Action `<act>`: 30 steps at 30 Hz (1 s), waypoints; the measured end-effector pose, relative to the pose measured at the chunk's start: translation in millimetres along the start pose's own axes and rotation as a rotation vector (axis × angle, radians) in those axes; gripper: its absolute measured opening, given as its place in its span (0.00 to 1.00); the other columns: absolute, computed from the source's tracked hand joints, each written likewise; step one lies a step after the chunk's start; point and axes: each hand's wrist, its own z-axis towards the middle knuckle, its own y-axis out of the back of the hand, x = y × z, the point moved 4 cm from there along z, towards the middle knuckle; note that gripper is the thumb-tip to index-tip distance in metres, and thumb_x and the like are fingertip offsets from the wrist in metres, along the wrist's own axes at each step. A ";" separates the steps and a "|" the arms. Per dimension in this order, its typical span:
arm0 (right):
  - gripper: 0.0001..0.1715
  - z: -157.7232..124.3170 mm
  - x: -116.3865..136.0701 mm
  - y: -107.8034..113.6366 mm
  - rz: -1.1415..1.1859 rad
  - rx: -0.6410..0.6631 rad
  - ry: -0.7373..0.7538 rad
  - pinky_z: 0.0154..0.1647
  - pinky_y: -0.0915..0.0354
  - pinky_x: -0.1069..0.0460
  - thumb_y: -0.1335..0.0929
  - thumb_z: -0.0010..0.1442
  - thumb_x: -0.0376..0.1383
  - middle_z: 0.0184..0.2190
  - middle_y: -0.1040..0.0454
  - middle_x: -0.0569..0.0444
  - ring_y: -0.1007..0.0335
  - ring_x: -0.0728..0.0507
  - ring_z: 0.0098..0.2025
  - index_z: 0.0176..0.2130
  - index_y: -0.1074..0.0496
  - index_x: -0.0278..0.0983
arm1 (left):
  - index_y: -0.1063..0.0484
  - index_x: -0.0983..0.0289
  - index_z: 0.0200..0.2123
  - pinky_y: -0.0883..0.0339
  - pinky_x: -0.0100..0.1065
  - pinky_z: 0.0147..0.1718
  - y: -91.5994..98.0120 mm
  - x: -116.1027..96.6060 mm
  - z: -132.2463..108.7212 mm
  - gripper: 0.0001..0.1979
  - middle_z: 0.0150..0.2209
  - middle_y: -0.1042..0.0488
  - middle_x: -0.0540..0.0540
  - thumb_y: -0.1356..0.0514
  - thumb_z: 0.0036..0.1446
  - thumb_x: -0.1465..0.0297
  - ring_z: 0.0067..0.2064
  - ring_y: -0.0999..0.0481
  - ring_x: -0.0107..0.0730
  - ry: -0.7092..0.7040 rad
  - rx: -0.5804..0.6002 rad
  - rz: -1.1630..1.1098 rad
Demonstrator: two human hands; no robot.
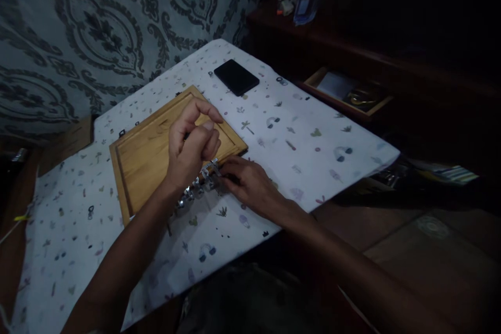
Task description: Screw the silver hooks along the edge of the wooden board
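Observation:
My left hand (193, 141) hovers over the near edge of a wooden board (144, 154), fingers curled with thumb and forefinger pinched; what they hold is too small to make out. My right hand (248, 182) rests on the patterned cloth (313, 146) just right of the board's near corner, fingers closed on the end of a row of small shiny metal pieces (195, 188) that lies along the board's front edge.
A black phone (236, 76) lies on the cloth beyond the board. A patterned wall rises behind. To the right, dark wooden furniture with an open drawer (344, 91) holds papers. Small dark bits dot the cloth near the phone.

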 end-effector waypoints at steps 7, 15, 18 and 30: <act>0.07 -0.7 0.9 0.2 0.012 -0.002 -0.031 0.43 0.33 0.50 0.31 0.65 0.34 0.39 0.23 0.50 0.27 0.45 0.41 0.36 0.24 0.35 | 0.29 0.61 0.33 0.56 0.23 0.14 -1.9 -1.9 3.0 0.03 0.15 0.55 0.40 0.39 0.59 0.69 0.14 0.55 0.18 0.123 0.195 -0.018; 0.07 -0.5 0.1 0.3 0.015 0.007 -0.025 0.44 0.33 0.49 0.32 0.66 0.34 0.40 0.22 0.50 0.26 0.44 0.42 0.37 0.24 0.36 | 0.27 0.63 0.31 0.52 0.23 0.15 -1.5 -4.3 0.6 0.02 0.14 0.51 0.41 0.37 0.56 0.71 0.14 0.53 0.17 0.205 0.155 -0.047; 0.06 -1.2 -1.4 0.1 0.009 -0.010 -0.014 0.43 0.33 0.49 0.31 0.65 0.34 0.40 0.22 0.50 0.26 0.44 0.42 0.37 0.24 0.35 | 0.28 0.63 0.27 0.55 0.23 0.14 8.3 -19.7 2.7 0.05 0.14 0.54 0.40 0.35 0.51 0.73 0.14 0.58 0.16 0.072 -0.058 -0.086; 0.06 -1.1 -1.3 -0.6 -0.005 -0.008 -0.020 0.45 0.32 0.47 0.31 0.65 0.34 0.42 0.22 0.49 0.26 0.43 0.43 0.39 0.23 0.35 | 0.31 0.62 0.27 0.56 0.24 0.14 11.6 -25.0 -18.8 0.06 0.12 0.53 0.40 0.36 0.52 0.72 0.14 0.59 0.17 0.020 -0.307 -0.040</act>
